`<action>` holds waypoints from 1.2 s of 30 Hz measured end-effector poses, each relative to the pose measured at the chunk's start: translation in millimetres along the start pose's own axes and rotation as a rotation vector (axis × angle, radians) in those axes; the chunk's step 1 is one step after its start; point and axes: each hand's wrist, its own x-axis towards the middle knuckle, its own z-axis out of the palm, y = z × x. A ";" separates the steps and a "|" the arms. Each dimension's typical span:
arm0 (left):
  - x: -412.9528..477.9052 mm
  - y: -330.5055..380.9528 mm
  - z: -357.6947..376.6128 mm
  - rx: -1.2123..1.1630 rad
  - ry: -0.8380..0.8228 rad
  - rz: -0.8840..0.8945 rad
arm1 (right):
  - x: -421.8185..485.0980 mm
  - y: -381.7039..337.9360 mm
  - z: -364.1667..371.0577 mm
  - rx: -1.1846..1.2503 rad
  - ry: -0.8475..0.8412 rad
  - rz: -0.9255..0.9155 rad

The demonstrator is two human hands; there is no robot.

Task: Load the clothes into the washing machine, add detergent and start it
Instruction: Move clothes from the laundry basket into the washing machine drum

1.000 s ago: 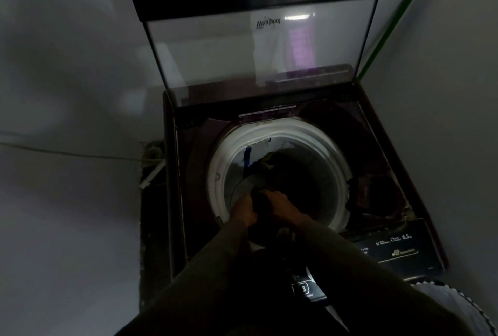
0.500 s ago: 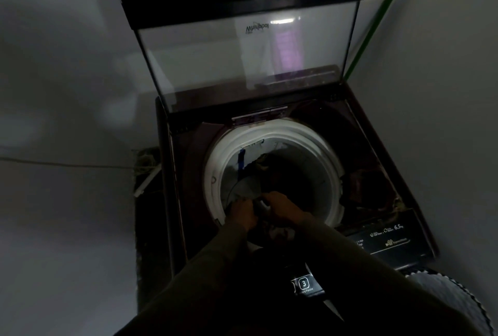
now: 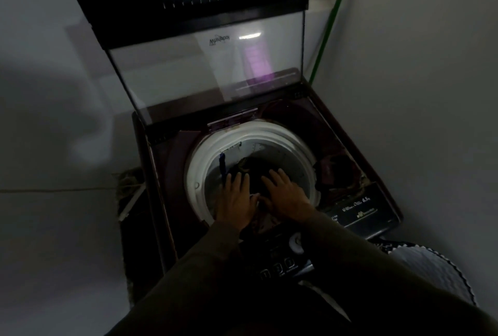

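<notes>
Loading step. Left hand (image 3: pixel 235 199) and right hand (image 3: pixel 286 195) are flat with fingers spread, holding nothing, at 6 o'clock over the drum (image 3: pixel 196 172). The dark clothes (image 3: pixel 255 172) lie inside; contact unclear. Judged next: fetch detergent, none visible; lid (image 3: pixel 204 77) stands open.

The pale grey floor (image 3: pixel 59 255) carries the dark maroon top-loading washing machine (image 3: pixel 167 174). A scallop-rimmed round grey basket (image 3: pixel 431 276) stands just beside its near right corner; dim debris (image 3: pixel 129 187) lies at its left.
</notes>
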 end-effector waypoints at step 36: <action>-40.2 341.7 66.2 0.217 0.161 0.626 | -248.2 274.0 54.3 0.185 0.427 0.578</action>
